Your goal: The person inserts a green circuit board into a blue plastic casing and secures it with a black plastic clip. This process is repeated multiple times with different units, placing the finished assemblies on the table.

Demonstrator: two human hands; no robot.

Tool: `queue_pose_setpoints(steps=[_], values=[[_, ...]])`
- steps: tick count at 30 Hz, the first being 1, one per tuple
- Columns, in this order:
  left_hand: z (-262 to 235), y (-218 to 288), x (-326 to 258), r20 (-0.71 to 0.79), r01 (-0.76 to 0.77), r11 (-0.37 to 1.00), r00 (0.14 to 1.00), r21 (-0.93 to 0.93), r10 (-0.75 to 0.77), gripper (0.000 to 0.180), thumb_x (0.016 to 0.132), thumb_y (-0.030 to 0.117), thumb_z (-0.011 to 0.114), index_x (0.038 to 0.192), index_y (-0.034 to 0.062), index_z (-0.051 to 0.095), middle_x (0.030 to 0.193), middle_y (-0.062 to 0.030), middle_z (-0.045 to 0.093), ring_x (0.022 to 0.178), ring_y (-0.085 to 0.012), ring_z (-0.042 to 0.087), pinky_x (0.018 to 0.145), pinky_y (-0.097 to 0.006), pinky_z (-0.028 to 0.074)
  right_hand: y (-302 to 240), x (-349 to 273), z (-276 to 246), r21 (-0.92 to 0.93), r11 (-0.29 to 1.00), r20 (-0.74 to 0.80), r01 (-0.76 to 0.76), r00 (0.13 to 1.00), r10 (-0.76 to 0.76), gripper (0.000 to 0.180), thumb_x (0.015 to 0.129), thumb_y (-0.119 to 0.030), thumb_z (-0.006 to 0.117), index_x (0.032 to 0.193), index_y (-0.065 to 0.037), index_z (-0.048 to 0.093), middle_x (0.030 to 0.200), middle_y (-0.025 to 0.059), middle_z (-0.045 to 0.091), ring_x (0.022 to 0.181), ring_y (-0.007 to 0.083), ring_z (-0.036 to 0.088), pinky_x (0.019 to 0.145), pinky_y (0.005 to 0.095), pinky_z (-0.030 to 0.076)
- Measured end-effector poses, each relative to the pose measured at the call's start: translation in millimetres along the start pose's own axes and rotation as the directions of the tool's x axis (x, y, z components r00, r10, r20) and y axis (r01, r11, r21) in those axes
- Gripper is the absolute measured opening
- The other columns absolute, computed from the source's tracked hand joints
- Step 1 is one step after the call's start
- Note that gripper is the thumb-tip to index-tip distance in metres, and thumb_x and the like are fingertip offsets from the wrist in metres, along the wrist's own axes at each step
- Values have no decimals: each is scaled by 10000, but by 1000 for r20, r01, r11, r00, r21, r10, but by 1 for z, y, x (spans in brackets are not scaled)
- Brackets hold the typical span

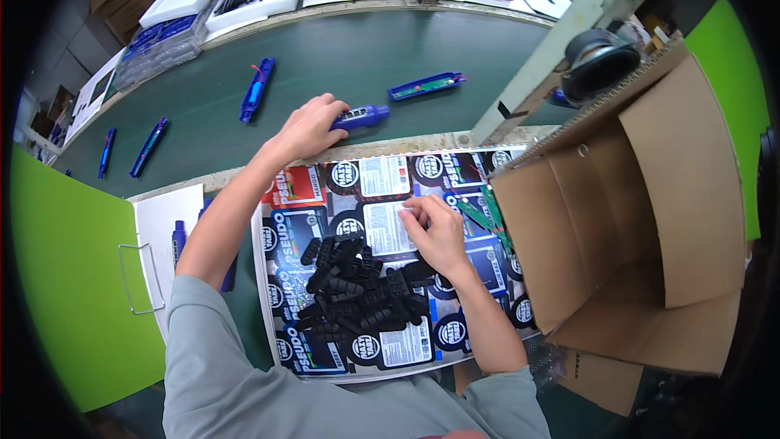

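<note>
The left hand (307, 126) reaches out over the front edge of the green conveyor belt (341, 53) and lies on a blue, pen-shaped cylinder (361, 117); its fingers curl over the near end, though whether they actually clasp it or only rest on it cannot be told. The cylinder's long axis runs roughly left to right along the belt edge, its free end sticking out to the right of the fingers, so the left hand is far nearer to it than the right. The right hand (435, 232) sits closer to the body, fingers drawn together at the tips over a sheet of printed cards (382, 179) — apparently pinching something small, too small to make out. The sheet is a grid of dark blue and black cards with white rectangular label panels, round badges and one red patch at its upper left. A heap of small black ribbed parts (357, 289) lies on it, just left of the right wrist. To the right stands an open brown cardboard box (642, 219) with green circuit boards (487, 211) at its mouth. More blue pens (257, 89) lie well apart on the belt — one opened casing (426, 86) shows green inside.
</note>
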State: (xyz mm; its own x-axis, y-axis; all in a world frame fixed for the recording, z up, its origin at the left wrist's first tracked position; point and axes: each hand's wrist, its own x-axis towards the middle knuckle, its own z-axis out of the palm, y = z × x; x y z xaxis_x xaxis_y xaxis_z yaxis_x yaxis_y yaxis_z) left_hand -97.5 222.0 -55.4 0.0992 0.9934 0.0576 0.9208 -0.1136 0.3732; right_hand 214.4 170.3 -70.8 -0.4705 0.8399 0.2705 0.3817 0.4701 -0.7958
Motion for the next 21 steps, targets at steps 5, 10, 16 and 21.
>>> queue_pose_setpoints(steps=[5, 10, 16, 21], values=[[-35, 60, -41, -264, -95, 863, 963, -497, -45, 468, 913, 152, 749, 1320, -14, 589, 1069, -128, 654, 976, -218, 642, 880, -347, 520, 14, -2, -4, 171, 973, 34, -157, 988, 153, 145, 933, -129, 721, 981, 7, 712, 793, 71, 691, 680, 124, 634, 616, 297, 498], [-52, 111, -136, -105, -106, -24, 993, -994, -48, 532, 983, 297, 701, 1339, -47, 508, 1084, -155, 643, 970, -223, 667, 880, -351, 558, 8, -2, -20, 305, 919, 78, -249, 968, 237, 180, 977, -127, 679, 1065, 28, 706, 872, 73, 733, 772, 109, 677, 699, 281, 549], [-124, 158, -220, -405, -117, -592, 831, -797, 382, 285, 1063, 254, 539, 1235, 44, 452, 972, -219, 648, 828, -334, 692, 774, -582, 605, -51, -17, -73, -246, 963, 226, -106, 960, 163, 207, 862, -97, 738, 1022, 24, 686, 904, 169, 688, 812, 344, 701, 746, 426, 548], [-163, 183, -234, -302, 180, -605, 736, -775, 606, 160, 1068, 148, 547, 1204, 163, 629, 987, -83, 739, 747, -188, 698, 1033, -599, 525, -43, -63, -84, -362, 931, 330, -41, 929, 169, 394, 816, -142, 811, 1165, -22, 673, 987, 133, 663, 767, 269, 633, 713, 392, 530]])
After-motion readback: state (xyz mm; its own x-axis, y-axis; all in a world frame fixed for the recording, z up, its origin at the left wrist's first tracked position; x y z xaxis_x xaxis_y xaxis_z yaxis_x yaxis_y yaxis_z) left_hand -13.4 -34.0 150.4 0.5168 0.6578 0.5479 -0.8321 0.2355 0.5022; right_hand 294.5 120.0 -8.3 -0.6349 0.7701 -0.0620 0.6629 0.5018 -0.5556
